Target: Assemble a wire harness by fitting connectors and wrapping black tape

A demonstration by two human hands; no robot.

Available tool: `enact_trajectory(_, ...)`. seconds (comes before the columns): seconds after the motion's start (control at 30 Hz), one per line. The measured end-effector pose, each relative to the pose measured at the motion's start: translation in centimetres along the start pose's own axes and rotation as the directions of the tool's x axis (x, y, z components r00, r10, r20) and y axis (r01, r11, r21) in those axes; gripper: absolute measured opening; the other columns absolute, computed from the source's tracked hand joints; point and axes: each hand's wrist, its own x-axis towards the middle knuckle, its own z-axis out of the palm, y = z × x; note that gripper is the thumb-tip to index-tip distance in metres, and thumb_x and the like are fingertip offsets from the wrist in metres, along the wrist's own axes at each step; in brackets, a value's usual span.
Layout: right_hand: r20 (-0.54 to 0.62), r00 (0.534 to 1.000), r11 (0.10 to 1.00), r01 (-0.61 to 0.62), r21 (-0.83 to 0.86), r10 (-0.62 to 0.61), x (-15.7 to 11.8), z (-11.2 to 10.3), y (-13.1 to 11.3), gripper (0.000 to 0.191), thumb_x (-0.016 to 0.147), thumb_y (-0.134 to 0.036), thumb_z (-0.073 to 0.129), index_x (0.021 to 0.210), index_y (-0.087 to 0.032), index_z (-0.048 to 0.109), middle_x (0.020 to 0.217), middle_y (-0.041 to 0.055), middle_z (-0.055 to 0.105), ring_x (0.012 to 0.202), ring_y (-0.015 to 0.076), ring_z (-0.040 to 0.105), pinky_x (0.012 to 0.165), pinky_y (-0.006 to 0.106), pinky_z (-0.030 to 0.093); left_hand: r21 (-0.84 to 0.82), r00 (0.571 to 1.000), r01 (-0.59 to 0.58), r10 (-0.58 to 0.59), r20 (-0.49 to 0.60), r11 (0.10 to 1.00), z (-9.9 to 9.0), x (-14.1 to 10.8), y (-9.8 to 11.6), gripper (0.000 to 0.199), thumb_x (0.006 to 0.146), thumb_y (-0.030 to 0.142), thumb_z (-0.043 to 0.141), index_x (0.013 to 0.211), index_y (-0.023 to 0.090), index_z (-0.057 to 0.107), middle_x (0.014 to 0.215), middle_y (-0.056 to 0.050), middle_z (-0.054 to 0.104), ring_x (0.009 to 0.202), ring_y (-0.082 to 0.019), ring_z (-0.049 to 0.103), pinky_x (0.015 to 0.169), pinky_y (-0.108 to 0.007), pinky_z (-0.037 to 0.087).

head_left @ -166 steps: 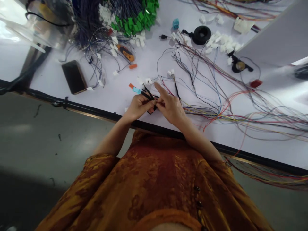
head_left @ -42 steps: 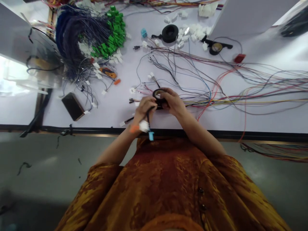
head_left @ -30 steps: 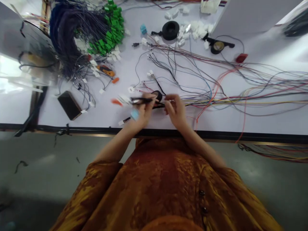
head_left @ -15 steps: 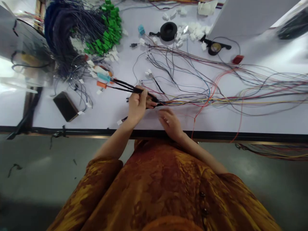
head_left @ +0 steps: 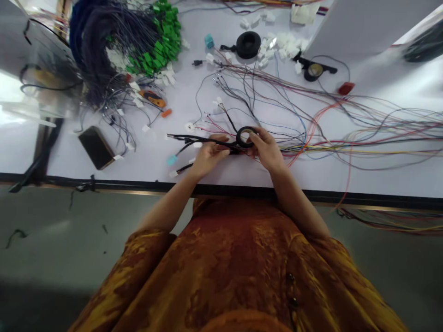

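Near the table's front edge, my left hand point(head_left: 209, 159) has its fingers closed around the black-wrapped wire bundle point(head_left: 197, 138). My right hand point(head_left: 267, 147) grips a roll of black tape point(head_left: 246, 137), held upright over the bundle just right of my left hand. Loose coloured wires point(head_left: 311, 148) run off to the right from under my right hand. Left of my left hand, the bundle's branches end near a light blue connector point(head_left: 171, 159) and a white connector point(head_left: 173, 174).
Green connectors point(head_left: 162, 46) on dark wires lie at the back left, with an orange cutter point(head_left: 152, 98) and a black phone-like box point(head_left: 96, 147) nearer. Another black tape roll point(head_left: 248, 44) and white connectors point(head_left: 285, 45) lie behind. A grey panel point(head_left: 370, 23) stands at the back right.
The tape roll is now in my right hand, which has moved up and right to the bundle. My left hand has shifted slightly right and down, and the light blue connector has dropped lower.
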Motion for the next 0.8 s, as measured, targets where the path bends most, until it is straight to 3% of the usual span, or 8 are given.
enact_trajectory(0.07,0.006,1.000,1.000,0.015,0.000,-0.015,-0.3,-0.2,0.0,0.035,0.086,-0.048,0.068,0.111,-0.026,0.057,0.083,-0.0021,0.061,0.047,0.0071,0.050,0.039,0.022,0.038,-0.014,0.999,0.003,-0.003,0.036,1.000,0.8,0.9,-0.4,0.041,0.083,0.055,0.075,0.100,0.018,0.069,0.099,-0.010,0.076,0.079,-0.016,0.074,0.065,-0.026,0.059)
enact_trajectory(0.2,-0.033,0.993,0.991,0.111,-0.077,-0.114,-2.2,-0.1,-0.9,0.044,0.089,-0.049,0.066,0.126,-0.028,0.053,0.073,-0.0050,0.055,0.044,0.0066,0.043,0.037,0.021,0.035,0.001,0.993,0.087,-0.086,-0.084,0.996,1.9,1.9,0.2,0.034,0.089,0.051,0.069,0.089,0.017,0.068,0.059,-0.001,0.067,0.048,-0.011,0.061,0.045,-0.020,0.045)
enact_trajectory(0.3,-0.071,0.982,0.974,0.164,-0.155,-0.177,-4.7,0.9,-0.9,0.048,0.091,-0.049,0.064,0.132,-0.028,0.052,0.077,-0.0032,0.058,0.044,0.0062,0.044,0.036,0.021,0.036,0.041,0.990,0.110,-0.105,-0.094,0.993,1.9,2.5,1.4,0.029,0.089,0.045,0.070,0.082,0.017,0.068,0.062,-0.001,0.069,0.039,-0.009,0.054,0.038,-0.020,0.038)
enact_trajectory(0.4,-0.098,0.974,0.967,0.183,-0.178,-0.202,-7.0,3.0,1.0,0.051,0.091,-0.046,0.063,0.137,-0.029,0.048,0.099,0.0025,0.066,0.051,0.0069,0.055,0.039,0.020,0.043,0.085,0.994,0.103,-0.099,-0.050,0.991,1.5,3.4,2.4,0.026,0.088,0.039,0.070,0.074,0.017,0.067,0.065,-0.001,0.070,0.034,-0.008,0.050,0.034,-0.021,0.033)
enact_trajectory(0.53,0.042,0.981,0.962,0.196,-0.190,-0.191,-7.8,5.0,3.9,0.055,0.091,-0.046,0.060,0.141,-0.029,0.045,0.112,0.0069,0.067,0.063,0.0105,0.064,0.048,0.023,0.051,0.165,0.995,0.086,-0.092,0.030,0.982,1.5,4.0,3.5,0.020,0.089,0.032,0.069,0.075,0.019,0.064,0.056,0.002,0.062,0.035,-0.010,0.051,0.035,-0.021,0.034)
enact_trajectory(0.67,-0.035,0.969,0.950,0.231,-0.211,-0.244,-5.9,3.3,2.7,0.035,0.093,-0.045,0.057,0.121,-0.024,0.059,0.102,0.0051,0.069,0.066,0.0110,0.061,0.058,0.025,0.054,0.447,0.982,-0.154,0.085,0.169,0.881,2.9,2.2,4.7,0.012,0.093,0.019,0.056,0.083,0.019,0.062,0.073,-0.004,0.067,0.064,-0.018,0.068,0.057,-0.028,0.051)
enact_trajectory(0.73,-0.069,0.974,0.965,0.201,-0.167,-0.215,-4.1,2.0,1.3,0.033,0.092,-0.048,0.060,0.114,-0.023,0.060,0.096,0.0039,0.068,0.072,0.0121,0.062,0.062,0.025,0.055,0.582,0.936,-0.320,0.151,0.319,0.748,3.5,0.7,5.0,0.013,0.091,0.011,0.052,0.085,0.018,0.062,0.085,-0.008,0.068,0.076,-0.022,0.069,0.066,-0.033,0.054)
enact_trajectory(0.8,0.007,0.990,0.985,0.139,-0.102,-0.139,-2.2,1.2,0.3,0.040,0.086,-0.051,0.067,0.114,-0.023,0.059,0.091,0.0020,0.068,0.075,0.0133,0.063,0.061,0.025,0.053,0.561,0.884,-0.427,0.197,0.424,0.709,3.6,-0.4,4.6,0.015,0.088,0.009,0.051,0.087,0.019,0.062,0.095,-0.010,0.069,0.083,-0.024,0.069,0.070,-0.035,0.054)
